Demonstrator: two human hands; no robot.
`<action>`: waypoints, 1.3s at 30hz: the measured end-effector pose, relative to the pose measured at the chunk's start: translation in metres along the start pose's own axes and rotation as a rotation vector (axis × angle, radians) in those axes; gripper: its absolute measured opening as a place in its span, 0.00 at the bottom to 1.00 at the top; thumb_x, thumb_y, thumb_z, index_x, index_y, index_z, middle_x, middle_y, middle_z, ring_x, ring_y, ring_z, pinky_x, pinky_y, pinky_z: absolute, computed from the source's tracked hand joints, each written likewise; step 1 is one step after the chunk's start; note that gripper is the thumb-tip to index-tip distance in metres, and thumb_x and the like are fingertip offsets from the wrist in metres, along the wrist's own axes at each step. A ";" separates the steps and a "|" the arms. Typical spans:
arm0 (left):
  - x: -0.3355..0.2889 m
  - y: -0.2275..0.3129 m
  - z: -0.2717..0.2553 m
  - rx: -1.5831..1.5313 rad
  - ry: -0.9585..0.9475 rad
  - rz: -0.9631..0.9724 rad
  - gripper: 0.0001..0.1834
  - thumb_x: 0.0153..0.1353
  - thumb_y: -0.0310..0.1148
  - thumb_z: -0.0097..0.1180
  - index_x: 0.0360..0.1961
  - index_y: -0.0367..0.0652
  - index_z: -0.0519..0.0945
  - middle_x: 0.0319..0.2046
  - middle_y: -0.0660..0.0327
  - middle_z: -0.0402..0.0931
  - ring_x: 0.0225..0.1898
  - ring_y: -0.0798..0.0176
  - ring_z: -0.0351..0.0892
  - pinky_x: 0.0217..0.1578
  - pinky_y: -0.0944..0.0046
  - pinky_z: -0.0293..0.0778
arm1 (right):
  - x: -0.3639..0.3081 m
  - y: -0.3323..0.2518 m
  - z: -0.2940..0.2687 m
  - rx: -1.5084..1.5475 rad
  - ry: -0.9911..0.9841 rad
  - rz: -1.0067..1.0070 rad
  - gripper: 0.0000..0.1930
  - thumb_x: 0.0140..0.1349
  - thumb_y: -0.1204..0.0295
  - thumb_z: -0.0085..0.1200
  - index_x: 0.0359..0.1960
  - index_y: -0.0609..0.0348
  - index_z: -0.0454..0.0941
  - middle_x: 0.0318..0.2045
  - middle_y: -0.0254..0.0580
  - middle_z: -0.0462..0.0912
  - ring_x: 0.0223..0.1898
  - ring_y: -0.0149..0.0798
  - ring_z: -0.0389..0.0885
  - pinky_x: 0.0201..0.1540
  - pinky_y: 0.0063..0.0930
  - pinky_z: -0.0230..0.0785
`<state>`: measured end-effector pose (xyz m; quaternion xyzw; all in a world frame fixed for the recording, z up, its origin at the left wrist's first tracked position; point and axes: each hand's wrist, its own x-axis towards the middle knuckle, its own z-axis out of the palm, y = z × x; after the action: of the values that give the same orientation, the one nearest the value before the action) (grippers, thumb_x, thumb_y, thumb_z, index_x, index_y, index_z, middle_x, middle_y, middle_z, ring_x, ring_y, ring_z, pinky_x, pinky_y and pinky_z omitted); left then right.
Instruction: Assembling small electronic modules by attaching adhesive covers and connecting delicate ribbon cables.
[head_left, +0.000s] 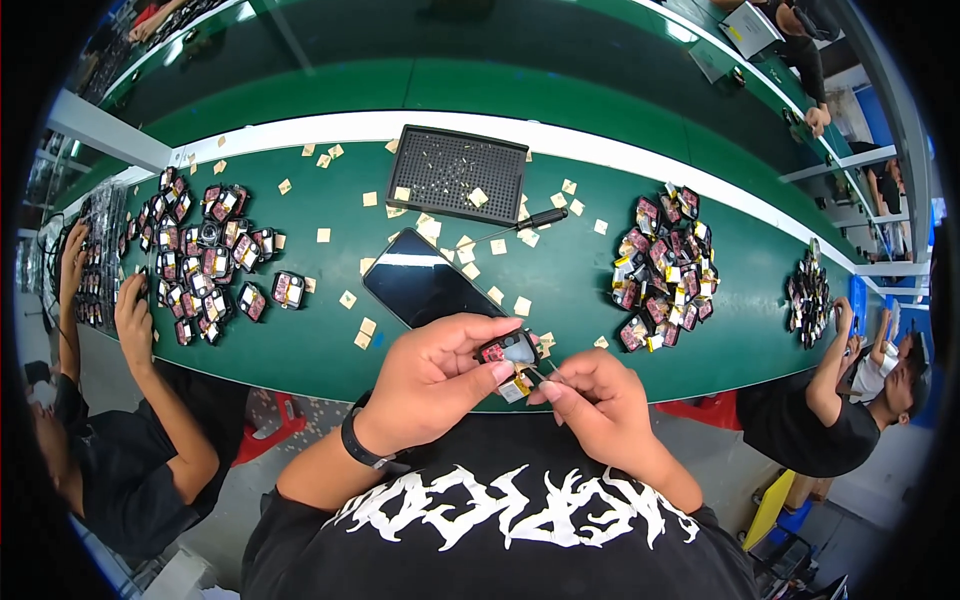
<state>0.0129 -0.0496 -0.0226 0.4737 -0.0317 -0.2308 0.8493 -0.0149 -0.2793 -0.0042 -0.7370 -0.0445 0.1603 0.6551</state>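
My left hand (440, 375) is closed around a small black device housing (510, 348) with a reddish circuit board inside. A silvery battery pack (515, 388) with a yellow strip hangs at the housing's lower edge. My right hand (598, 400) pinches a thin metal tool, which looks like tweezers (548, 374), its tip at the gap between battery and housing. Just beyond my left hand lies a dark phone (430, 278) on the green table (560, 320). A screwdriver (530, 224) with a black handle rests farther back.
A black perforated tray (460, 172) with small bits stands at the back. Pale paper squares (323, 235) are scattered about. Similar devices are heaped at left (205, 262) and right (668, 268). Co-workers sit on both sides; one hand (133, 318) reaches toward the left heap.
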 end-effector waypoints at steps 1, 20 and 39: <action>0.000 -0.002 0.000 -0.027 0.005 0.014 0.21 0.71 0.15 0.53 0.64 0.31 0.75 0.58 0.45 0.80 0.53 0.61 0.84 0.53 0.63 0.83 | 0.001 0.002 0.001 0.070 -0.006 0.047 0.06 0.73 0.76 0.58 0.43 0.63 0.73 0.31 0.37 0.87 0.24 0.20 0.75 0.26 0.18 0.67; -0.005 0.004 0.003 0.734 0.108 0.240 0.18 0.64 0.16 0.59 0.56 0.31 0.82 0.49 0.47 0.86 0.41 0.63 0.88 0.39 0.67 0.84 | 0.008 -0.023 0.006 -0.031 -0.079 0.330 0.06 0.75 0.75 0.54 0.44 0.63 0.71 0.29 0.37 0.85 0.23 0.22 0.75 0.25 0.20 0.66; -0.011 -0.002 -0.006 0.228 0.115 0.019 0.19 0.69 0.17 0.56 0.61 0.32 0.77 0.45 0.59 0.83 0.44 0.76 0.82 0.41 0.73 0.79 | 0.009 -0.026 0.001 0.306 -0.096 0.470 0.06 0.76 0.71 0.53 0.44 0.58 0.70 0.31 0.39 0.85 0.22 0.21 0.72 0.23 0.16 0.60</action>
<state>0.0039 -0.0415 -0.0258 0.5793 -0.0137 -0.1900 0.7926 -0.0029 -0.2727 0.0199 -0.6112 0.1213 0.3472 0.7008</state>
